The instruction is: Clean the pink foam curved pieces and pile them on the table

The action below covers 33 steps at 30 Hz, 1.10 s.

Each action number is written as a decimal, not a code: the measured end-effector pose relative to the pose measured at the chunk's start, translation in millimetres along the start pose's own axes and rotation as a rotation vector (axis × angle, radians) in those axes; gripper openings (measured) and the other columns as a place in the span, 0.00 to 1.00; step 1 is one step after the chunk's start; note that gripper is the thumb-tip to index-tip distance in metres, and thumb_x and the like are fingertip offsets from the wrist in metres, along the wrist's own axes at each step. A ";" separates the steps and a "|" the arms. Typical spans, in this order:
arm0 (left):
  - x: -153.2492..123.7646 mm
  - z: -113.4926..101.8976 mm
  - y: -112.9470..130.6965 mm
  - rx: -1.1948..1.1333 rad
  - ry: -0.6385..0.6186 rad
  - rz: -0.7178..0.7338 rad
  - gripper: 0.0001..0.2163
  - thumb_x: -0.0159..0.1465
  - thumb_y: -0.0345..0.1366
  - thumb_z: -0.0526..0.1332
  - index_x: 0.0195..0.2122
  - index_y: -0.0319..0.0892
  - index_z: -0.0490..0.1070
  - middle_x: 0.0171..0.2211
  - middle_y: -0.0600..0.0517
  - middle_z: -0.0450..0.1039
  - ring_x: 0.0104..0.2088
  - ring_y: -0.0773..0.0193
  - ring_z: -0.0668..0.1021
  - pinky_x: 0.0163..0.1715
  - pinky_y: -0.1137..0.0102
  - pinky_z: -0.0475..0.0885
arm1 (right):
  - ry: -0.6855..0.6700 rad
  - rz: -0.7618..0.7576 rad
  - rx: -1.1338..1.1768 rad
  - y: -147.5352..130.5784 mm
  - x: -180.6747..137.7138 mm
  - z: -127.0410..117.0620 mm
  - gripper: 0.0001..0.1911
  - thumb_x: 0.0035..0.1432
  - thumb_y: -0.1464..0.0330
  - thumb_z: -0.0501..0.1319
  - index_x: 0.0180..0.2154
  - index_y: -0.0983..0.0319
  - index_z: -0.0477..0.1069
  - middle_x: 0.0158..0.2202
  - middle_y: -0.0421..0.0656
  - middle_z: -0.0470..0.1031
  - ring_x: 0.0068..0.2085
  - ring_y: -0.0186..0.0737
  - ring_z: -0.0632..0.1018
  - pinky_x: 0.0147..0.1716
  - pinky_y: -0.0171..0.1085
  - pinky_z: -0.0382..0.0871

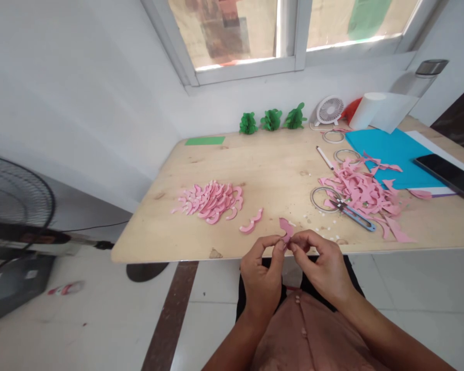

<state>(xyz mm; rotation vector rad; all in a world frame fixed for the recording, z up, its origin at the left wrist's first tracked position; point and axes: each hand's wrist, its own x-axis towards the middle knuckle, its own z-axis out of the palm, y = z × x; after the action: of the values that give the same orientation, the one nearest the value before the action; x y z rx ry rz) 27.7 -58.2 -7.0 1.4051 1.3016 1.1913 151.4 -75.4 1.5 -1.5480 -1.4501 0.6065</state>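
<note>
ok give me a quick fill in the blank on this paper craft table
The left hand and right hand pinch one ____ paper piece.
____ green paper ornaments stand on the table.
Blue-handled ____ lie against the scraps.
Missing: pink; three; scissors.

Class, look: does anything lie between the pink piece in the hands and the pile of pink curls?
Yes: two loose curls lie on the table between the piece and the pile.
</note>
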 end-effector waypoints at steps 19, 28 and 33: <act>-1.4 2.0 -2.1 0.018 0.019 0.076 0.04 0.59 0.33 0.60 0.32 0.42 0.75 0.29 0.53 0.77 0.31 0.64 0.77 0.35 0.71 0.71 | -0.013 0.037 0.019 -1.7 2.3 2.0 0.06 0.52 0.73 0.56 0.25 0.61 0.69 0.20 0.37 0.70 0.23 0.34 0.70 0.25 0.31 0.63; 7.9 8.3 1.1 -0.436 -0.025 -0.282 0.06 0.55 0.35 0.64 0.26 0.38 0.72 0.22 0.54 0.73 0.25 0.69 0.74 0.29 0.75 0.69 | -0.061 0.151 0.107 1.1 2.7 0.4 0.05 0.51 0.71 0.56 0.25 0.61 0.68 0.20 0.37 0.71 0.24 0.34 0.70 0.26 0.32 0.63; 8.1 8.7 -1.2 -0.545 -0.062 -0.351 0.05 0.55 0.34 0.64 0.26 0.37 0.71 0.23 0.53 0.73 0.26 0.69 0.74 0.30 0.74 0.68 | -0.096 0.208 0.176 4.2 3.5 -0.8 0.05 0.51 0.69 0.56 0.26 0.62 0.69 0.21 0.38 0.71 0.25 0.34 0.69 0.26 0.33 0.63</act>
<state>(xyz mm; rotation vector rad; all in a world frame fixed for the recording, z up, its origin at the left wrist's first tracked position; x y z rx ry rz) 36.0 -49.8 -9.0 0.7780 1.0207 1.1356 154.9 -71.8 -0.9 -1.5575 -1.2764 0.9181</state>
